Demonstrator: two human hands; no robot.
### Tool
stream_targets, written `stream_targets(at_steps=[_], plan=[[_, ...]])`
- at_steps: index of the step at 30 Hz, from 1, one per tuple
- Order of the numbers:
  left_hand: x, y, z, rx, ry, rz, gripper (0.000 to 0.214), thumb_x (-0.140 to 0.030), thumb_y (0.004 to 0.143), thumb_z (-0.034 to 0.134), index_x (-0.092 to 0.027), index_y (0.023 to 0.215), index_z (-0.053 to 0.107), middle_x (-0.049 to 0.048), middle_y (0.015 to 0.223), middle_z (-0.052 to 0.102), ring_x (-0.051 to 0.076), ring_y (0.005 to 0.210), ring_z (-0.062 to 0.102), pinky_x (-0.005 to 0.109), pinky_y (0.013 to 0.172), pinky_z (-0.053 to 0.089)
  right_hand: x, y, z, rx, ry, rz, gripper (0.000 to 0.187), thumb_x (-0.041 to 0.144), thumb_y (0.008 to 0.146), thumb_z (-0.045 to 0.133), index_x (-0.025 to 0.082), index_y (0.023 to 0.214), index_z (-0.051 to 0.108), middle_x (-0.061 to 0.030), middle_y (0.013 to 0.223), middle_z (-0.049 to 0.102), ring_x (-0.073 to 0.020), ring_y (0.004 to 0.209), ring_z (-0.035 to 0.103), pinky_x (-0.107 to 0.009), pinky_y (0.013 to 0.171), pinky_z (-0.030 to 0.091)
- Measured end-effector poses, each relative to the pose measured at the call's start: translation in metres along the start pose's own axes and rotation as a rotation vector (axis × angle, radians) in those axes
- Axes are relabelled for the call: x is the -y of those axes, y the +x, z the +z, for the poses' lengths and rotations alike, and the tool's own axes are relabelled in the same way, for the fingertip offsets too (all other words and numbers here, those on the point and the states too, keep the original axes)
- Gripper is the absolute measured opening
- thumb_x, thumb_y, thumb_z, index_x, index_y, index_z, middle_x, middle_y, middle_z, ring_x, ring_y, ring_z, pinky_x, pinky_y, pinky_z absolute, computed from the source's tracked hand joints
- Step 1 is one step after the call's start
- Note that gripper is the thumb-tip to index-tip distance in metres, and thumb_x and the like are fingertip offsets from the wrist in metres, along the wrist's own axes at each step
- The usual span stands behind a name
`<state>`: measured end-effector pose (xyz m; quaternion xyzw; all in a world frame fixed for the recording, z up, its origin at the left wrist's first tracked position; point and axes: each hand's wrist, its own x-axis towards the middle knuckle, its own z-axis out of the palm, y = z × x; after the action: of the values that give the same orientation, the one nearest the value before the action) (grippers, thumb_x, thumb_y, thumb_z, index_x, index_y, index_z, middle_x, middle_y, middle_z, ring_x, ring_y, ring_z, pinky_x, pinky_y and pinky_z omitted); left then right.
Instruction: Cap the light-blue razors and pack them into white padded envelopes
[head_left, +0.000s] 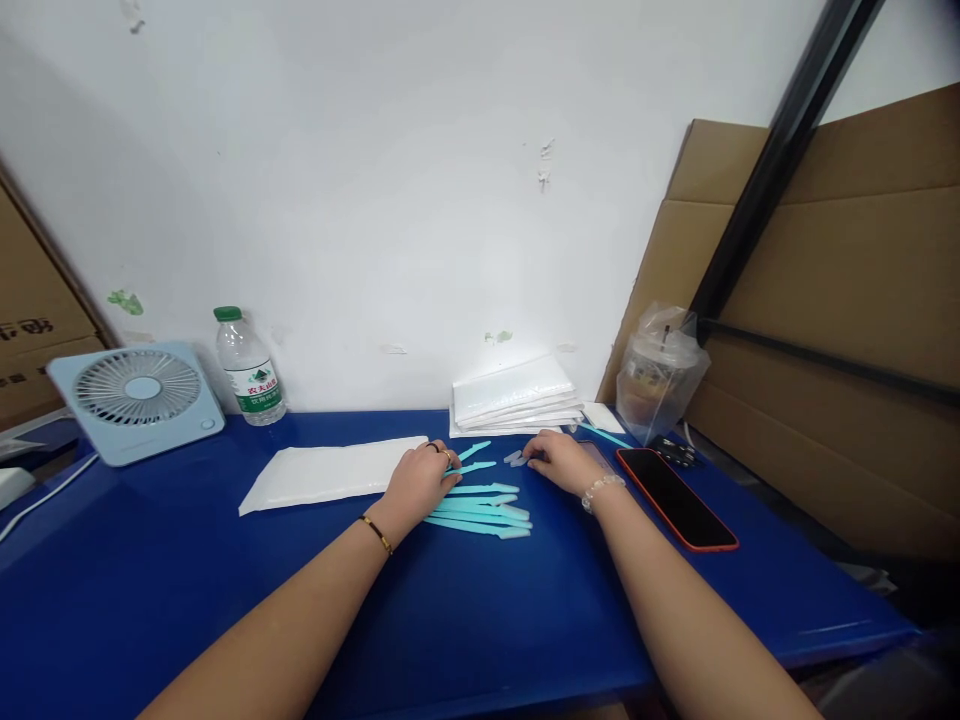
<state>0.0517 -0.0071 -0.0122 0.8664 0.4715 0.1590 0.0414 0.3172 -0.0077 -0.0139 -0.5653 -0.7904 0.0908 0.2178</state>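
Observation:
Several turquoise eyebrow razors (480,513) lie fanned out on the blue table, their blade ends toward the right. Over the handles of the upper ones rests my left hand (421,482), its fingers curled round a razor (474,467); the palm hides the grip in part. Small translucent blade caps (514,459) lie just right of the razor tips. My right hand (562,462) is bent over them, thumb and fingertips together at a cap. A white padded envelope (322,474) lies flat to the left, partly behind my left hand.
A stack of white envelopes (514,395) lies against the wall. To the right are a phone (679,500) and a bagged drink cup (658,375). A blue fan (142,400) and a water bottle (251,375) stand at the left. Cardboard (855,330) borders the right side.

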Motion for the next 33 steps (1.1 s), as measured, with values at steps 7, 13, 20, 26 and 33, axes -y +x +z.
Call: stream_targets(at_steps=[7, 13, 20, 26, 33], plan=[[-0.003, 0.000, 0.001, 0.022, -0.029, 0.018, 0.013, -0.027, 0.078, 0.053, -0.021, 0.074, 0.065, 0.0030, 0.079, 0.064, 0.019, 0.079, 0.056, 0.027, 0.068, 0.039, 0.010, -0.003, 0.004, 0.113, 0.134, -0.007, 0.007, 0.019, 0.071, 0.061, 0.018, 0.071, 0.068, -0.0011, 0.071, 0.065, -0.0140, 0.065, 0.059, -0.023, 0.060, 0.042], [-0.004, 0.000, 0.001, 0.021, -0.022, -0.006, 0.017, -0.031, 0.078, 0.052, -0.021, 0.075, 0.065, 0.0036, 0.079, 0.066, 0.019, 0.078, 0.057, 0.028, 0.069, 0.040, 0.017, -0.006, 0.003, 0.183, 0.172, -0.005, 0.007, 0.022, 0.068, 0.063, 0.017, 0.068, 0.067, -0.0011, 0.064, 0.065, -0.0131, 0.057, 0.058, -0.021, 0.052, 0.040], [-0.005, 0.001, 0.002, 0.020, -0.032, -0.018, 0.017, -0.033, 0.078, 0.053, -0.021, 0.074, 0.065, 0.0036, 0.078, 0.067, 0.019, 0.076, 0.058, 0.028, 0.068, 0.039, 0.021, -0.007, -0.001, 0.192, 0.168, 0.011, 0.007, 0.024, 0.067, 0.063, 0.018, 0.065, 0.066, -0.0009, 0.065, 0.067, -0.0139, 0.059, 0.059, -0.021, 0.052, 0.041], [-0.006, 0.000, 0.000, 0.022, -0.038, -0.014, 0.017, -0.033, 0.078, 0.053, -0.021, 0.074, 0.065, 0.0025, 0.076, 0.066, 0.018, 0.074, 0.058, 0.028, 0.066, 0.039, 0.023, -0.007, -0.001, 0.204, 0.176, 0.001, 0.008, 0.025, 0.068, 0.064, 0.018, 0.065, 0.067, -0.0017, 0.066, 0.066, -0.0143, 0.060, 0.060, -0.022, 0.052, 0.041], [-0.008, -0.001, 0.004, 0.037, -0.077, 0.009, 0.015, -0.032, 0.077, 0.055, -0.021, 0.073, 0.064, 0.0016, 0.077, 0.064, 0.018, 0.076, 0.057, 0.027, 0.067, 0.039, 0.029, -0.003, 0.013, 0.143, 0.218, -0.115, 0.013, 0.029, 0.072, 0.063, 0.018, 0.068, 0.068, -0.0019, 0.071, 0.063, -0.0127, 0.063, 0.057, -0.022, 0.056, 0.042]])
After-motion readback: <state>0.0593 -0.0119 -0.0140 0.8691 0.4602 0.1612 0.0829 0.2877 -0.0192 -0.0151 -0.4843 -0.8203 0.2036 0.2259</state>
